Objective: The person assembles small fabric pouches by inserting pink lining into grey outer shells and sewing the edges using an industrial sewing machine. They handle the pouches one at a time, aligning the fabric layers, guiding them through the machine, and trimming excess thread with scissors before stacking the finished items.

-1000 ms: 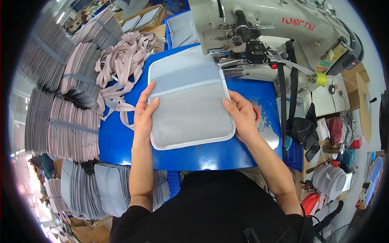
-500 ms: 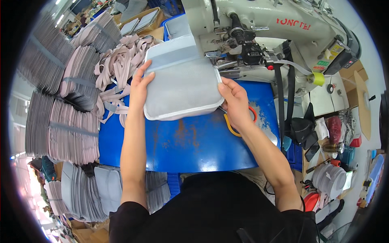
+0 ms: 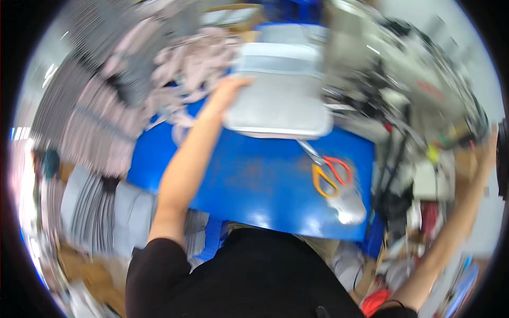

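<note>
My left hand (image 3: pixel 233 91) grips the left edge of a grey rounded fabric panel (image 3: pixel 281 103) with white edging and a darker band across its upper part. The panel is over the far side of the blue table (image 3: pixel 249 196). My right hand (image 3: pixel 491 151) is off the panel, stretched far to the right at the picture's rim; its fingers are smeared and partly cut off. Scissors (image 3: pixel 328 172) with one red and one yellow handle lie on the table, blades toward the panel's near edge.
A large sewing machine (image 3: pixel 403 63) stands at the back right. Tall stacks of grey panels (image 3: pixel 95 127) rise on the left, beside a heap of pale pink strips (image 3: pixel 196 58). Further panels (image 3: pixel 87 212) stand below the table's left side. Dark straps hang at its right.
My right hand has let go of the panel and swung far right. My left hand still holds the panel. The view has shifted, and the scissors now show fully.
</note>
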`<action>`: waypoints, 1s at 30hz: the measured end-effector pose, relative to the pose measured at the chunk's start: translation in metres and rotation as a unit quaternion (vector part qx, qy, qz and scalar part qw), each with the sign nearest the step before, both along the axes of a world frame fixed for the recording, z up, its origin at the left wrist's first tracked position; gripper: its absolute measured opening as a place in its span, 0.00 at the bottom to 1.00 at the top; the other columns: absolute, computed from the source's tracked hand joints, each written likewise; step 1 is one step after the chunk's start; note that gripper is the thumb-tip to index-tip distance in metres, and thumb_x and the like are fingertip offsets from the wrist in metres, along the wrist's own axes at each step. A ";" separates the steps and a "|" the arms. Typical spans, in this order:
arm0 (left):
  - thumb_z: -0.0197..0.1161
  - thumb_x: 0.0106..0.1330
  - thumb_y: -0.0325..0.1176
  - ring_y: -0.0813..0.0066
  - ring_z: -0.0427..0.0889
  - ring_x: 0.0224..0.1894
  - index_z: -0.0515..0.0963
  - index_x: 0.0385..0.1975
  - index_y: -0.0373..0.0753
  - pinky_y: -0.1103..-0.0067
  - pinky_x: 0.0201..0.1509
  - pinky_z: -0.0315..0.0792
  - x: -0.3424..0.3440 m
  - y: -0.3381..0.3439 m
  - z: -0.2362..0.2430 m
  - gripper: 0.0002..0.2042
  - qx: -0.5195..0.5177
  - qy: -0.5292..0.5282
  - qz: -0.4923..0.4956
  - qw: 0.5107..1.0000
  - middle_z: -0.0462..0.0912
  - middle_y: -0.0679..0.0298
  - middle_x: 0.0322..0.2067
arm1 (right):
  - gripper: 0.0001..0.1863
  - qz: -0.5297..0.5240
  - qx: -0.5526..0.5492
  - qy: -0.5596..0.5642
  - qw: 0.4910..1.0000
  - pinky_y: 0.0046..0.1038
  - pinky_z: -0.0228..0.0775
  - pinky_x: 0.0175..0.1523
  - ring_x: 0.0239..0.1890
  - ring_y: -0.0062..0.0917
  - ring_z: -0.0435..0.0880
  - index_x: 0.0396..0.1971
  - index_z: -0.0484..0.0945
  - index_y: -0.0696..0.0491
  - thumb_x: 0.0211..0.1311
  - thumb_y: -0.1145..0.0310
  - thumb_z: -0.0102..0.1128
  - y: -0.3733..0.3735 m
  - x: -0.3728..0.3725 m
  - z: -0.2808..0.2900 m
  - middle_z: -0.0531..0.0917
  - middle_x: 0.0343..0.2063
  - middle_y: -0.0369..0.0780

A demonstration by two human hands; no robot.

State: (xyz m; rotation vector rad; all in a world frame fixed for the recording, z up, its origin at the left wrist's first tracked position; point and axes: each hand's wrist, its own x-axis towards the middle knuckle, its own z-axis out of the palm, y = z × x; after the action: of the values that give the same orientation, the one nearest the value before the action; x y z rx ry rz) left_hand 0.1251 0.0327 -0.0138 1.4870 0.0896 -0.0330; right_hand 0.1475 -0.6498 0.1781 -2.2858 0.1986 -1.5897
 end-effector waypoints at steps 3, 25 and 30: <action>0.67 0.66 0.43 0.70 0.86 0.45 0.87 0.49 0.37 0.68 0.53 0.80 0.021 0.004 -0.019 0.19 0.129 -0.064 -0.003 0.989 0.90 0.58 0.44 | 0.22 0.009 -0.052 0.141 0.989 0.25 0.78 0.56 0.48 0.27 0.87 0.60 0.78 0.59 0.73 0.64 0.65 -0.014 -0.009 -0.106 0.86 0.52 0.44; 0.65 0.69 0.26 0.67 0.83 0.57 0.76 0.64 0.32 0.69 0.65 0.75 -0.184 0.045 -0.076 0.22 -0.168 -0.072 0.214 0.960 0.84 0.57 0.56 | 0.41 0.424 -0.160 0.454 0.767 0.32 0.80 0.50 0.44 0.32 0.88 0.74 0.64 0.56 0.66 0.58 0.72 0.303 -0.160 -0.225 0.88 0.47 0.46; 0.67 0.68 0.27 0.67 0.84 0.55 0.77 0.62 0.32 0.69 0.62 0.77 -0.191 0.046 -0.070 0.22 -0.179 -0.061 0.216 0.958 0.85 0.57 0.53 | 0.45 0.416 -0.141 0.520 0.733 0.33 0.81 0.49 0.44 0.33 0.89 0.77 0.61 0.55 0.65 0.57 0.74 0.279 -0.143 -0.229 0.89 0.46 0.47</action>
State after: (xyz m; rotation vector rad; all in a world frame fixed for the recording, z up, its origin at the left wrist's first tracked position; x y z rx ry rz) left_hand -0.0655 0.0789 -0.0842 1.0797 0.2916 0.3775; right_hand 0.0048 -0.3709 -0.0512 -2.6010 -0.7566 0.1967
